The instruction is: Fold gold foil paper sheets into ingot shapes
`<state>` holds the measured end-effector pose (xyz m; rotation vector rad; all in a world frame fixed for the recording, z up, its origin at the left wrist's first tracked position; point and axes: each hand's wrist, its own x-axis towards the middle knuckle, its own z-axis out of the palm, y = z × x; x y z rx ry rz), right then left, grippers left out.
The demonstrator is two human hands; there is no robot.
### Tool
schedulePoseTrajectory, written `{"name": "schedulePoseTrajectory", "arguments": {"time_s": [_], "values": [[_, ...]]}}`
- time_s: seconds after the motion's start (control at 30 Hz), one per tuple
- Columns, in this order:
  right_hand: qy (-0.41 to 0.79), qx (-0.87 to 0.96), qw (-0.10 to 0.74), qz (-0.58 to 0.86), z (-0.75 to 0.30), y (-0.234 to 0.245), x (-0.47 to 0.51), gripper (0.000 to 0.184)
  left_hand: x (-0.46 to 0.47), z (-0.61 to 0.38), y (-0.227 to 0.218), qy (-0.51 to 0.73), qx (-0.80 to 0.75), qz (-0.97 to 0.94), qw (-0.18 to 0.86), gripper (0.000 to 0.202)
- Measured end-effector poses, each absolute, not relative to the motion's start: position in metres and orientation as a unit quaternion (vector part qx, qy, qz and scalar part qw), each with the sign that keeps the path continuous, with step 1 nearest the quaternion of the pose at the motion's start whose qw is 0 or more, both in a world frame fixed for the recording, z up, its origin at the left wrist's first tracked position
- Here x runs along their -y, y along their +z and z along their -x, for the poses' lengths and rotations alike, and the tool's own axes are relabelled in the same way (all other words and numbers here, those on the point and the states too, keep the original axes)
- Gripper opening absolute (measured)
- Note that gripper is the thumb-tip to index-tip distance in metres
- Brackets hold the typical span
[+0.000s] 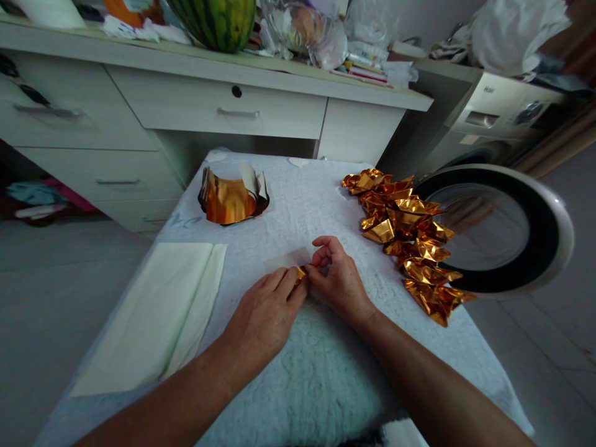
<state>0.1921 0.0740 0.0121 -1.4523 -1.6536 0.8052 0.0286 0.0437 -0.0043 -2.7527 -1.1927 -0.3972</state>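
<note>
Between my two hands, low over the cloth-covered table, is a small piece of gold foil paper, mostly hidden by fingers. My left hand is closed on it, palm down. My right hand pinches at its right edge with thumb and forefinger, other fingers curled. A thin translucent white sheet lies just beyond the fingertips. To the right is a pile of folded gold foil pieces. A curled stack of gold foil sheets sits at the far left of the table.
A folded pale paper stack covers the table's left side. An open washing machine door juts out at the right edge. Behind stands a white drawer desk bearing a watermelon and a clear glass bowl.
</note>
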Motion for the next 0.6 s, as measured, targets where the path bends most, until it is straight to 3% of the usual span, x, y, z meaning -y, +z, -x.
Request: {"name": "schedulePoseTrajectory", "arguments": {"time_s": [0.23,0.43,0.6], "values": [[0.314,0.648,0.356,0.596,-0.195,0.009,-0.075,0.035,-0.042,-0.028,-0.004,-0.133,0.394,0.907,0.069,0.04],[0.237,0.695,0.25,0.631,-0.2,0.016,-0.076,0.004,-0.041,-0.029,-0.004,-0.117,0.397,0.907,0.076,0.042],[0.163,0.738,0.165,0.634,-0.202,0.019,-0.075,0.025,-0.041,-0.028,-0.007,-0.14,0.394,0.905,0.076,0.041]]}}
